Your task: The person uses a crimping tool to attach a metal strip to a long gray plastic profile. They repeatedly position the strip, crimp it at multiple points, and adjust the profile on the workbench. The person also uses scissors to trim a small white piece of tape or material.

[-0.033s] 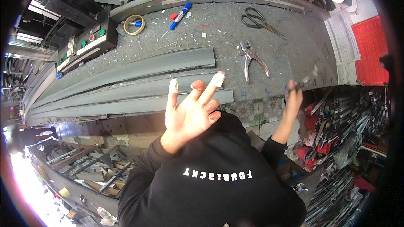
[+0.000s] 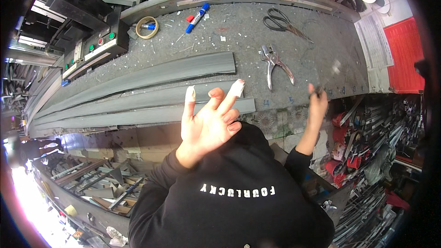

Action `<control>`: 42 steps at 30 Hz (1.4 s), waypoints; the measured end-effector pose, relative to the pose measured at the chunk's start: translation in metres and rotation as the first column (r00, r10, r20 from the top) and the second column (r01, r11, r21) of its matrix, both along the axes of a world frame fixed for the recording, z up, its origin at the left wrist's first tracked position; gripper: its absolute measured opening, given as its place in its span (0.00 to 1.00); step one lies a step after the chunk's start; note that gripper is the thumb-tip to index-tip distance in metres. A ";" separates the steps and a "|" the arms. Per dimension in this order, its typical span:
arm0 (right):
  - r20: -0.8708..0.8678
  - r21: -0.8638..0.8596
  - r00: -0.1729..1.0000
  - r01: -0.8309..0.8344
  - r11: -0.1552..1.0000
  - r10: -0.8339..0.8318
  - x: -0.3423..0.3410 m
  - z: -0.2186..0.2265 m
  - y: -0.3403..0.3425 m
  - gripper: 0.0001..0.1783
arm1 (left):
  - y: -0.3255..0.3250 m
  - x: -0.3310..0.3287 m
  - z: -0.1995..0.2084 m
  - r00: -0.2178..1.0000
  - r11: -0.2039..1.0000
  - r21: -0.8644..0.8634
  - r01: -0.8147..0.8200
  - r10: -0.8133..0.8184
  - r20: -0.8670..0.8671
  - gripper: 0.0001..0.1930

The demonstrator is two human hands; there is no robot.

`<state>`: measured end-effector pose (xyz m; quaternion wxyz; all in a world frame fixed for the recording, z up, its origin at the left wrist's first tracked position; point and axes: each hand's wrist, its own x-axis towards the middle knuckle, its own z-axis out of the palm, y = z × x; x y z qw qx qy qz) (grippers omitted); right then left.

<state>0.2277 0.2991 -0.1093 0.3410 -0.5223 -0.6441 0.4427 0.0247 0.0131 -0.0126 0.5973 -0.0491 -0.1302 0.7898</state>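
A worker in a black hooded sweatshirt (image 2: 229, 216) faces the front edge of a grey, scrap-flecked bench (image 2: 337, 41), left hand (image 2: 206, 128) turned palm up, grasping nothing, its fingers partly curled. Small white wraps (image 2: 190, 94) cap the thumb and one long finger. Near the front edge, toward the right corner, the right hand (image 2: 317, 105) is closed on a small dark object (image 2: 318, 92) between its fingertips (motion blur hides just what it is).

Two wraps appear to be done, while the other three left-hand digits are bare; whether those are to be covered, the view does not settle. Three long, grey, flat strips (image 2: 183, 66) lie side by side toward the front edge, running from the left; the left hand overlaps their right ends in view, though contact cannot be judged. No work on them shows at this moment.

Shiny silver metal hand pliers (image 2: 271, 66) lie free between the strips and the bench's right edge, with black-handled metal scissors (image 2: 278, 20) beyond, toward the far edge. Near the far left corner rest a beige ring-shaped tape roll (image 2: 137, 27) and, farther along, a blue-and-white marker (image 2: 198, 17), both apart from the hands.
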 end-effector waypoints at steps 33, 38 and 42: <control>-0.485 0.258 0.146 -0.918 0.301 0.862 -0.170 0.135 -0.135 0.20 | -0.012 -0.004 -0.010 0.986 0.986 0.084 -0.144 0.150 -0.075 0.30; -0.539 0.190 0.209 -0.914 0.359 0.816 -0.167 0.131 -0.132 0.11 | -0.010 -0.004 -0.013 0.981 0.989 0.053 -0.135 0.141 -0.130 0.33; -0.559 0.167 0.182 -0.931 0.324 0.809 -0.169 0.129 -0.125 0.10 | -0.006 -0.006 -0.014 0.972 0.991 0.032 -0.132 0.135 -0.190 0.35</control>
